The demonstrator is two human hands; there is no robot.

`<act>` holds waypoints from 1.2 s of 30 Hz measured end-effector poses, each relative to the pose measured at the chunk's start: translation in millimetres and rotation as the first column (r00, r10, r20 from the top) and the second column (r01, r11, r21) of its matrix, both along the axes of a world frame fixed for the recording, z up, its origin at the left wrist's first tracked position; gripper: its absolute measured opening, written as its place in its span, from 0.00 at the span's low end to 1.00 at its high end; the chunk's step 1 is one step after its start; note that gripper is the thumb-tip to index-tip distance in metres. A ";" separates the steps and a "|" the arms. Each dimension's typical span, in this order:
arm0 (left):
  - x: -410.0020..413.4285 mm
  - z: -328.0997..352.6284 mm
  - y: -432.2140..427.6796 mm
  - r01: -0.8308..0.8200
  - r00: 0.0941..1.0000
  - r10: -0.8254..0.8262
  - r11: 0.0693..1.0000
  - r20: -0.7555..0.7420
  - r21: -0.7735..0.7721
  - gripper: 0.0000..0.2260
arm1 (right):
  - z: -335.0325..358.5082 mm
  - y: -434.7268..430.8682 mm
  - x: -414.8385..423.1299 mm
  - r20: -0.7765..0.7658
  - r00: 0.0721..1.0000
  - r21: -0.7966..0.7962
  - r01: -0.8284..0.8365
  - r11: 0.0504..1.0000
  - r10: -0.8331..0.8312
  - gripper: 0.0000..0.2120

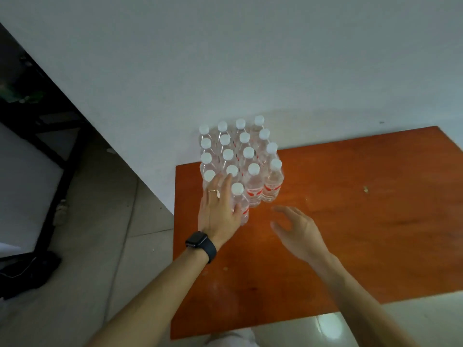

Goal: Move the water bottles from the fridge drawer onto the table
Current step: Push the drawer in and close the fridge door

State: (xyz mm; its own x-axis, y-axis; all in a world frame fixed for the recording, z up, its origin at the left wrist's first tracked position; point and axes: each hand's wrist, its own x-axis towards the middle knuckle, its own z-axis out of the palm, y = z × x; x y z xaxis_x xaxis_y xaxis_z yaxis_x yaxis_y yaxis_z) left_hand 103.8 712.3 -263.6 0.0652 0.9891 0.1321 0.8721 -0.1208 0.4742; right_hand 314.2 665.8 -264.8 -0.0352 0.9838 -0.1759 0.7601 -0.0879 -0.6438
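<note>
Several clear water bottles (253,169) with white caps and red labels stand upright in tight rows at the far left corner of the orange-brown table (350,221). One bottle (238,199) stands alone at the front of the group. My left hand (218,211), with a ring and a dark wristwatch, lies flat against the front-left bottles, fingers spread and touching them, not wrapped around any. My right hand (295,226) hovers open above the table, to the right of the front bottle, holding nothing. The fridge drawer is not in view.
A white wall (250,58) rises right behind the bottles and the table's far edge. Grey floor tiles (112,221) lie to the left, with a dark metal frame (57,156) and a black object (27,274) on the floor. A small crumb (366,189) lies on the table.
</note>
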 end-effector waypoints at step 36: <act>987.0 117.2 -499.6 0.956 -0.274 -0.934 -0.291 -0.230 0.043 0.27 | 122.5 -686.6 703.2 0.290 -0.085 0.269 0.963 -0.004 -0.953 0.19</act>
State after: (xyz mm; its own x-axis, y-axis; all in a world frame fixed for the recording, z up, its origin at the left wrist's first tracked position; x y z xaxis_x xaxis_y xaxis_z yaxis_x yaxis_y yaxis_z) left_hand 1090.8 212.6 -146.3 0.9133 -0.3763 0.1558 -0.4053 -0.8780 0.2549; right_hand 1017.3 -20.8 -142.3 0.9954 -0.0232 0.0933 0.0156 -0.9187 -0.3946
